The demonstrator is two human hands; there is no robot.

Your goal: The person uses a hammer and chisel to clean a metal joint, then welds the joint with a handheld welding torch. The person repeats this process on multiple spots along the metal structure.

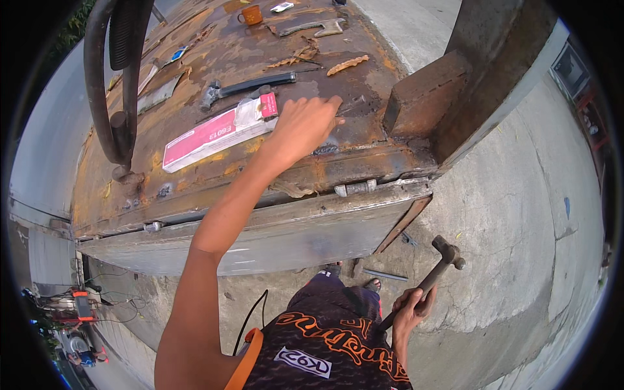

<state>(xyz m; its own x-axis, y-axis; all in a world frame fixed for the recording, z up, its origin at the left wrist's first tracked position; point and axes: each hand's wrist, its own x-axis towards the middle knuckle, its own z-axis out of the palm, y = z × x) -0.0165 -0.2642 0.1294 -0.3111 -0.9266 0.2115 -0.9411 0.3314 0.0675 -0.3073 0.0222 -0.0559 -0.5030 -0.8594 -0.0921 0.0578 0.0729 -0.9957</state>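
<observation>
My left hand point(305, 130) reaches over the rusty metal bed point(364, 123), fingers bent and drawn together at its surface. Whatever may be between the fingertips is too small to make out. Just left of that hand lies a long pink-and-white carton point(211, 138) with a torn end. Behind the carton rests a hammer with a dark handle point(250, 85). Low at my right side, my right hand point(414, 309) is wrapped round the handle of another hammer point(439, 265), its metal head raised away from me.
A thick steel post point(494, 71) rises at the bed's right corner, and a bent pipe point(97, 78) at left. The hinged metal panel point(292, 234) hangs in front of me. Farther back are an orange mug point(250, 15) and a dry leaf point(348, 65). A metal bar point(385, 275) lies on the concrete.
</observation>
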